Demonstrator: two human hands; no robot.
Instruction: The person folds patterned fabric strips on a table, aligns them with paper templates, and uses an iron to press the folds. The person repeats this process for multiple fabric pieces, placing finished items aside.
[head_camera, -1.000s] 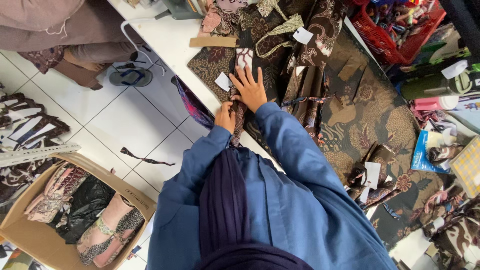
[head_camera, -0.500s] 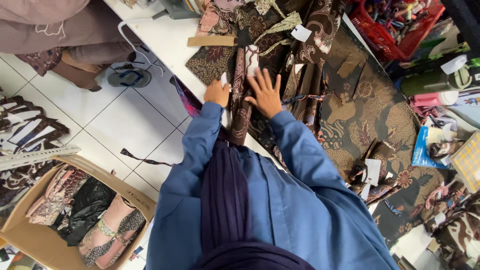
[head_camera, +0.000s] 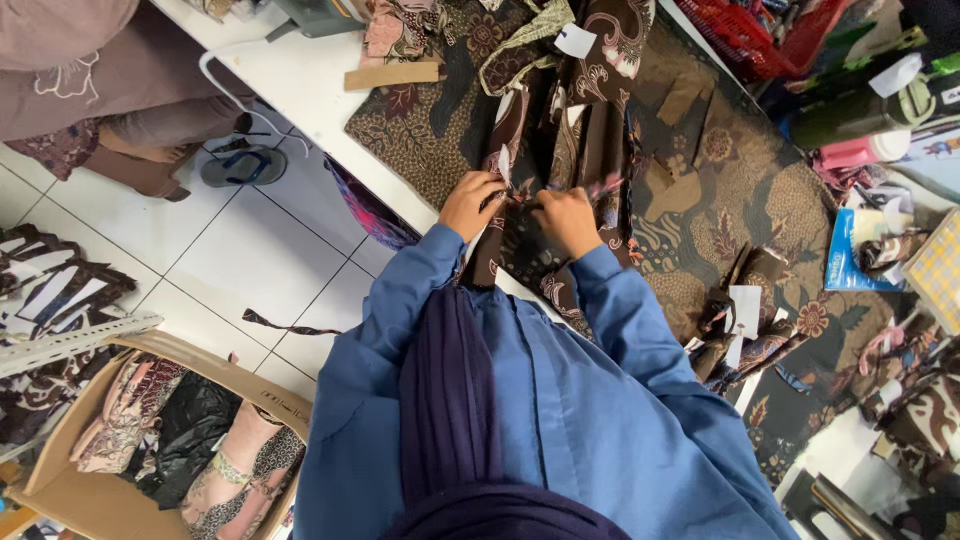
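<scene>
Seen from above, a person in a blue top bends over a white table (head_camera: 300, 85) spread with brown patterned cloth, both hands meeting at a narrow folded strip of dark batik fabric (head_camera: 497, 215). The left hand (head_camera: 470, 205) is curled shut on the strip's upper part, fingers pinching it where a small white paper tag (head_camera: 505, 163) sits; the right hand (head_camera: 566, 220) is just beside it, fingers bent and closed on the neighbouring bundle of folded brown pieces (head_camera: 580, 140). The strip's long axis runs from the person's body toward the far side of the table, hanging over the near edge below the left wrist, so the left hand is the nearer to it. A cardboard box (head_camera: 80, 490) of folded cloth stands on the tiled floor (head_camera: 240, 270).
</scene>
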